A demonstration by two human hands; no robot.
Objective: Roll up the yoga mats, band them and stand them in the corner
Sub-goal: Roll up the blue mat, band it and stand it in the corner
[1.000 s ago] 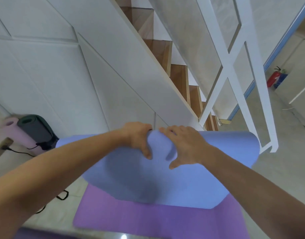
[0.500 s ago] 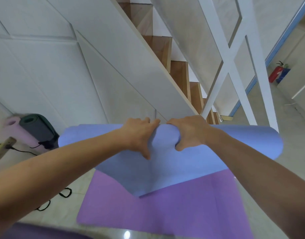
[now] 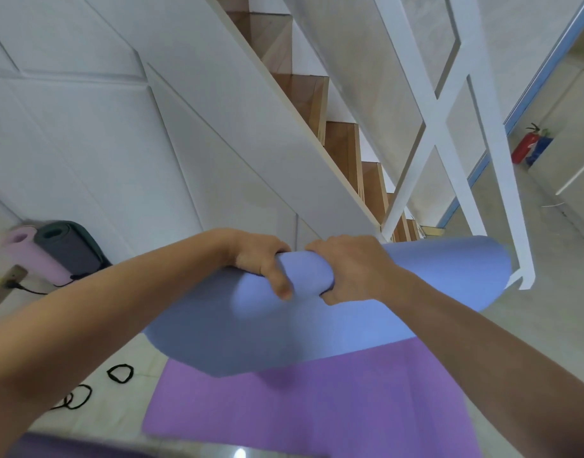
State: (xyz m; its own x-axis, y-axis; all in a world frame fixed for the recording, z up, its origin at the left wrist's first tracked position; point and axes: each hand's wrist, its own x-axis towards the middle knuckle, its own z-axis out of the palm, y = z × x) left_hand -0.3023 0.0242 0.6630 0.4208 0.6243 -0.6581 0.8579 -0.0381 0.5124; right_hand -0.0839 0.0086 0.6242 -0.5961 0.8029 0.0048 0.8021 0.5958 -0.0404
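I hold a blue yoga mat (image 3: 317,328) up in the air, rolled along its top with a loose flap hanging down. My left hand (image 3: 260,259) and my right hand (image 3: 350,269) grip the roll side by side at its middle, fingers curled over it. Beneath it a purple mat (image 3: 333,401) lies flat on the floor. Two rolled mats, a pink one (image 3: 32,256) and a dark grey one (image 3: 69,246), stand in the corner at the left. Black bands (image 3: 120,373) lie on the floor to the left of the purple mat.
A white-panelled staircase with wooden steps (image 3: 340,147) rises ahead, its white railing (image 3: 449,133) at the right. A power strip with a black cable (image 3: 6,285) lies by the left wall. A red fire extinguisher (image 3: 525,147) stands far right. Another purple surface (image 3: 69,447) shows at the bottom edge.
The hanging flap of the blue mat has grown shorter as the roll thickened in my hands. More of the purple mat below is uncovered.
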